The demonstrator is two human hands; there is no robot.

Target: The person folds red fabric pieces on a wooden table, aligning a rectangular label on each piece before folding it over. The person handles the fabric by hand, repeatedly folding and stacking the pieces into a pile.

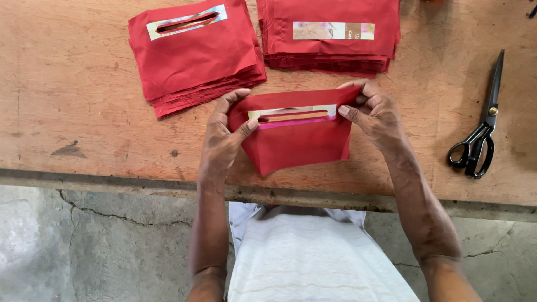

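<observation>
Head view: we are pinching a red fabric piece with a slit lined by a pale strip [296, 137] at its top corners, left hand [224, 140] and right hand [375, 114], just above the worn wooden table [72, 100]. Two stacks are lying behind: one slit pile [193, 53], one unslit pile [333, 33]. Black scissors [480, 131] are resting well to the right.

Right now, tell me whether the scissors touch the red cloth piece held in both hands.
Apart. The head view shows the scissors lying on bare table, well right of the red cloth piece.
</observation>
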